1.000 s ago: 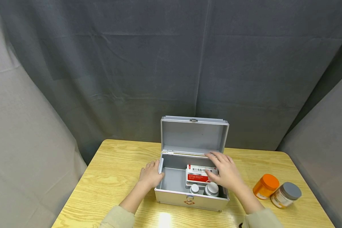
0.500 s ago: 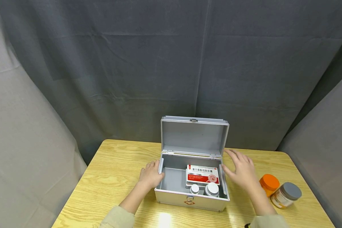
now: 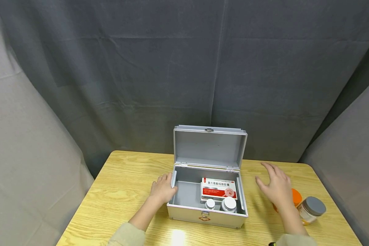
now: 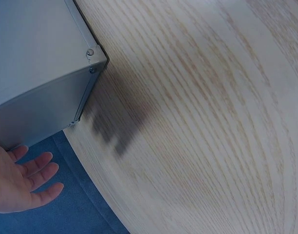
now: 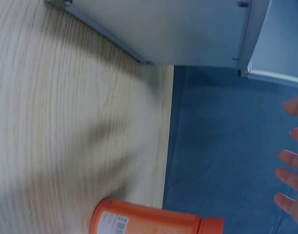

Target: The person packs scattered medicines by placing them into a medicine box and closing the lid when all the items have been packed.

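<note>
A silver metal first-aid box [image 3: 187,215] stands with its lid [image 3: 210,145] raised. In it are a white-and-red medicine box [image 3: 218,184], a small white bottle [image 3: 210,204] and a larger white bottle [image 3: 229,204]. My left hand [image 3: 163,189] rests at the box's left rim, thumb over the edge; in the left wrist view its fingers [image 4: 42,178] stick out loosely beside the box wall. My right hand [image 3: 276,188], fingers apart and holding nothing, is in the air right of the box. It partly hides an orange bottle [image 3: 296,197], whose side shows in the right wrist view.
A clear jar with a grey lid [image 3: 314,206] stands right of the orange bottle on the wooden table [image 3: 126,181]. Dark grey curtain [image 3: 141,85] hangs behind the table, and lighter cloth [image 3: 27,136] hangs at the sides.
My right hand has moved right, from above the medicine box, out past the box's right wall, to near the orange bottle. The left hand and box have stayed put.
</note>
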`<act>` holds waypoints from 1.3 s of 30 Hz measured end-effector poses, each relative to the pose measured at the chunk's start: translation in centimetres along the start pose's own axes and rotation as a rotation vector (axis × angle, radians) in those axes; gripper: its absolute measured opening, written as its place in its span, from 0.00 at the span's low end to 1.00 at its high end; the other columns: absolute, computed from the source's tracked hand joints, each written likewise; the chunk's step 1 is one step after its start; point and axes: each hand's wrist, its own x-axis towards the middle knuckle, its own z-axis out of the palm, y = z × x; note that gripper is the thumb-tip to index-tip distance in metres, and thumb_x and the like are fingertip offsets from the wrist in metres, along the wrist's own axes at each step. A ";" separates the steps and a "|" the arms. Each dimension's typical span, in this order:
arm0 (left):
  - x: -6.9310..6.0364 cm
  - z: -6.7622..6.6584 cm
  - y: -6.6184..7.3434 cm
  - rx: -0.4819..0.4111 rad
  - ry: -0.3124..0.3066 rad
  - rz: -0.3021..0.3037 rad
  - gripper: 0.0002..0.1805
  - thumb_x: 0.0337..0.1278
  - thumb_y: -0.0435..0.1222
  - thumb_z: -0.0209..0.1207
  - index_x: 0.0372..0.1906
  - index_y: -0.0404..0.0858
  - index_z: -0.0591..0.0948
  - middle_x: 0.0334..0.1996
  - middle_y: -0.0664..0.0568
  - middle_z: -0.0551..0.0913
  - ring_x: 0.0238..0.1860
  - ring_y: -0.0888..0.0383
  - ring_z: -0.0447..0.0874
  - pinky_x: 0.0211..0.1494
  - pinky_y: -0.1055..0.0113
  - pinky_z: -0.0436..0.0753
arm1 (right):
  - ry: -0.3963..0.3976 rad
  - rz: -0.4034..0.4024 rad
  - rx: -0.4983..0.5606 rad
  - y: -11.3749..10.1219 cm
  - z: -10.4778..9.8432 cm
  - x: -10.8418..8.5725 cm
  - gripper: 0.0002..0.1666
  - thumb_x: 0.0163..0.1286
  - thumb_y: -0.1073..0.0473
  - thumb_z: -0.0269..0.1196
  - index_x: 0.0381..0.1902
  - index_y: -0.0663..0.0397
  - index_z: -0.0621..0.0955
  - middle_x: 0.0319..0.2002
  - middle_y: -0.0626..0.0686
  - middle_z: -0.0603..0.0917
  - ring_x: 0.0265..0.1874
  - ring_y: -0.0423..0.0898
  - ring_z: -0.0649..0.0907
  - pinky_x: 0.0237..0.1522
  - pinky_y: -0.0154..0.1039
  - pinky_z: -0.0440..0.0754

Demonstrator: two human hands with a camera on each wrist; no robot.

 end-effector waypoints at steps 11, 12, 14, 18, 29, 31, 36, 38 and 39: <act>-0.1 -0.1 0.1 -0.011 0.000 -0.001 0.35 0.53 0.49 0.48 0.65 0.37 0.61 0.61 0.39 0.66 0.62 0.40 0.62 0.58 0.41 0.63 | -0.109 0.127 -0.037 2.5 -0.5 -1.0 0.35 0.60 0.50 0.59 0.61 0.59 0.65 0.57 0.71 0.65 0.53 0.70 0.66 0.46 0.68 0.59; -0.1 -0.1 0.1 -0.012 0.001 -0.001 0.35 0.53 0.49 0.48 0.65 0.37 0.61 0.61 0.39 0.67 0.62 0.40 0.62 0.58 0.41 0.63 | -0.124 0.139 -0.042 2.7 -0.7 -1.1 0.36 0.61 0.49 0.59 0.62 0.59 0.64 0.57 0.71 0.64 0.53 0.71 0.65 0.46 0.68 0.60; -0.1 -0.1 0.1 -0.013 0.001 -0.001 0.35 0.53 0.49 0.48 0.65 0.36 0.61 0.61 0.39 0.67 0.61 0.40 0.62 0.58 0.41 0.63 | -0.156 0.168 -0.050 3.1 -0.9 -1.4 0.37 0.61 0.47 0.58 0.63 0.60 0.63 0.58 0.72 0.63 0.53 0.71 0.65 0.45 0.69 0.60; -0.1 -0.1 0.2 -0.016 0.005 -0.002 0.34 0.53 0.48 0.48 0.64 0.36 0.61 0.60 0.39 0.67 0.61 0.40 0.63 0.57 0.41 0.64 | -0.206 0.219 -0.059 3.8 -1.2 -1.8 0.40 0.61 0.44 0.57 0.64 0.59 0.61 0.58 0.73 0.61 0.53 0.73 0.63 0.44 0.69 0.60; -0.1 -0.1 0.2 -0.014 0.006 -0.002 0.34 0.53 0.48 0.48 0.64 0.36 0.62 0.59 0.39 0.68 0.60 0.40 0.64 0.57 0.42 0.64 | -0.291 0.329 -0.071 5.1 -1.4 -2.5 0.44 0.60 0.39 0.56 0.64 0.61 0.59 0.57 0.75 0.61 0.51 0.74 0.63 0.41 0.69 0.62; -0.1 -0.1 0.2 -0.014 0.008 -0.002 0.34 0.53 0.48 0.48 0.64 0.36 0.62 0.59 0.39 0.68 0.60 0.40 0.64 0.56 0.42 0.65 | -0.310 0.343 -0.072 5.4 -1.3 -2.5 0.44 0.60 0.39 0.56 0.65 0.61 0.59 0.57 0.75 0.60 0.52 0.74 0.62 0.41 0.69 0.62; -0.2 -0.2 0.3 -0.012 0.007 0.000 0.34 0.53 0.48 0.49 0.65 0.36 0.62 0.59 0.39 0.68 0.60 0.40 0.64 0.56 0.42 0.65 | -0.346 0.368 -0.078 5.8 -1.2 -2.6 0.45 0.60 0.39 0.57 0.65 0.61 0.59 0.57 0.75 0.60 0.52 0.74 0.61 0.40 0.69 0.63; -0.2 -0.2 0.2 -0.010 0.006 0.001 0.35 0.54 0.48 0.48 0.65 0.36 0.61 0.59 0.39 0.68 0.60 0.40 0.64 0.56 0.42 0.64 | -0.355 0.374 -0.084 5.9 -1.2 -2.6 0.44 0.59 0.40 0.57 0.64 0.62 0.60 0.56 0.75 0.60 0.51 0.74 0.62 0.39 0.69 0.63; -0.2 -0.2 0.2 -0.007 0.005 0.000 0.35 0.54 0.48 0.48 0.65 0.36 0.61 0.59 0.39 0.68 0.60 0.40 0.64 0.57 0.42 0.64 | -0.360 0.375 -0.088 5.9 -1.2 -2.7 0.44 0.59 0.41 0.58 0.63 0.63 0.60 0.56 0.76 0.60 0.51 0.74 0.62 0.39 0.68 0.64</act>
